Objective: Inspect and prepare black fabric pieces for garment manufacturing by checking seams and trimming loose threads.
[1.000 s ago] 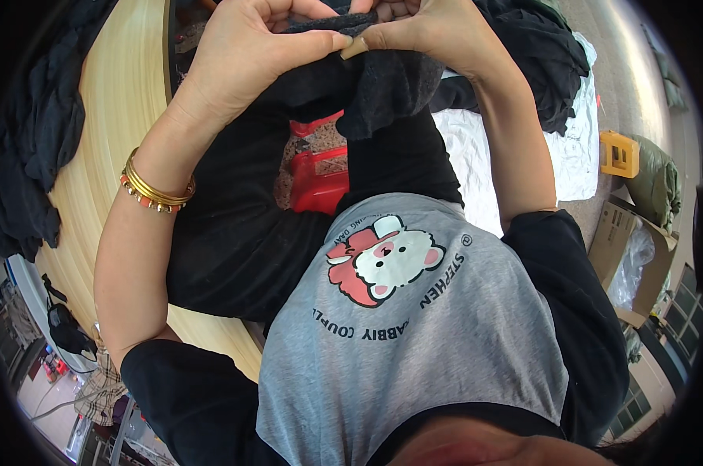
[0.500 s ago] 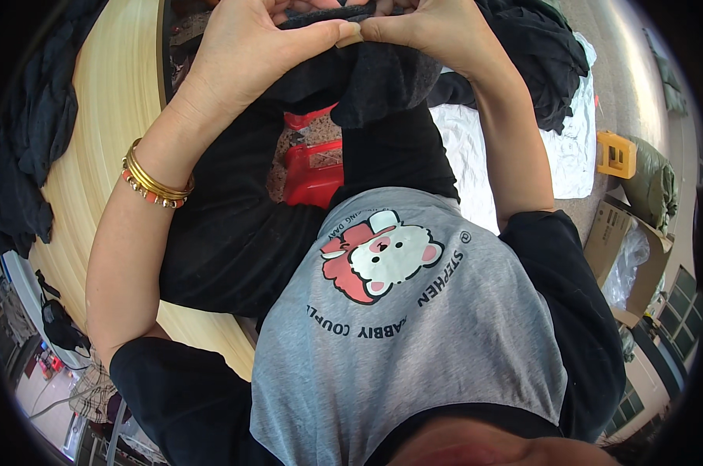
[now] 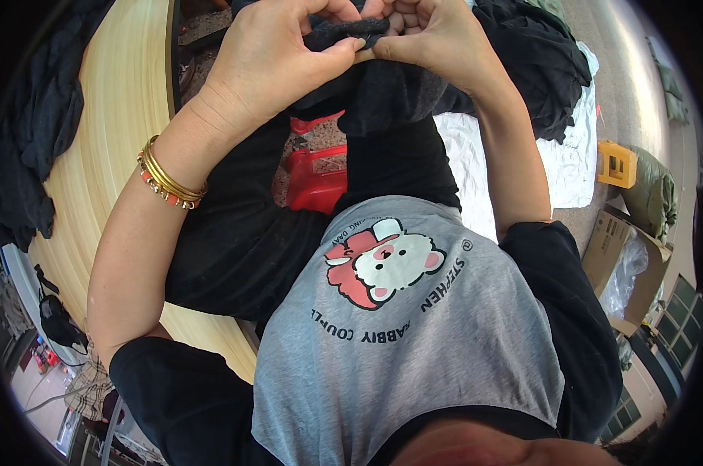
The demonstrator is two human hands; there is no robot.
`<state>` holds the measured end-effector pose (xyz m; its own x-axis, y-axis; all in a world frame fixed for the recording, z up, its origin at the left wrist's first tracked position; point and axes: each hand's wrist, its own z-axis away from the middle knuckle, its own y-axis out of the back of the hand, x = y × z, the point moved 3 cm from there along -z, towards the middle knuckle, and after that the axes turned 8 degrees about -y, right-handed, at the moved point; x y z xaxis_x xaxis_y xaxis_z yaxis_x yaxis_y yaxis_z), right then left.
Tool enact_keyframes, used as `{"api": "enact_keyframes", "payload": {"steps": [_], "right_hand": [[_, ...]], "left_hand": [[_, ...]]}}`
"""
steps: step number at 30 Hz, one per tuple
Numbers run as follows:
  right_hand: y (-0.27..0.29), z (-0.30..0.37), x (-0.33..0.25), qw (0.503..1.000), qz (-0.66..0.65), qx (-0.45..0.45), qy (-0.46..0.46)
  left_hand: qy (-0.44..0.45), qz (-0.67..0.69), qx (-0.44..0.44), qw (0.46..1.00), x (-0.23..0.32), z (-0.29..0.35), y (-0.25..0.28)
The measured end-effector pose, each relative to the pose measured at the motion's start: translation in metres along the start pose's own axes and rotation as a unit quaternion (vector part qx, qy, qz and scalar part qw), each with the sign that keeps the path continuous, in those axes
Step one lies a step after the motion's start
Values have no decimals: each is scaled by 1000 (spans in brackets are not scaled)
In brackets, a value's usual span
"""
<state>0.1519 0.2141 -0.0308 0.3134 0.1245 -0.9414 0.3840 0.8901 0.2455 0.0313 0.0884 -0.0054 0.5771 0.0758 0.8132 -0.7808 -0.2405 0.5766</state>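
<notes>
Near the top edge, both my hands pinch a dark grey-black piece of cloth that hangs down over my lap. My left hand, below gold and coral bracelets, has its thumb pressed on a folded edge of the cloth. Close beside it, thumb tip almost meeting the left thumb, my right hand grips the same edge with curled fingers. The fold runs between the two hands. Part of the cloth is cut off by the top of the view.
A pale wooden table curves along the left, with dark cloth over its outer side. A red plastic stool shows between my legs. On the right, black fabric lies on white sheeting, near a yellow plastic object and a cardboard box.
My hands and the cloth sit slightly lower in the view, showing more fingers. The folded edge between the thumbs is now more visible. Both hands keep their pinch.
</notes>
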Motion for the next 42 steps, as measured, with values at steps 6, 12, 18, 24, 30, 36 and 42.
{"api": "enact_keyframes", "payload": {"steps": [6,12,18,24,30,36,42], "right_hand": [[4,0,9,994,-104,0,27],[0,-1,10,992,-118,20,38],[3,9,13,992,-106,56,44],[-7,17,7,995,-67,63,40],[-22,52,37,954,122,190,198],[-41,49,69,940,227,217,133],[-14,29,71,984,74,142,78]], "left_hand": [[-96,-38,23,994,1,-3,2],[-460,229,113,851,-8,-3,1],[-210,-104,37,971,-1,-9,-7],[-532,69,215,816,-3,-6,-6],[-66,-152,144,976,1,-17,10],[-20,86,114,990,-26,-20,8],[30,72,-155,985,-83,-3,23]]}}
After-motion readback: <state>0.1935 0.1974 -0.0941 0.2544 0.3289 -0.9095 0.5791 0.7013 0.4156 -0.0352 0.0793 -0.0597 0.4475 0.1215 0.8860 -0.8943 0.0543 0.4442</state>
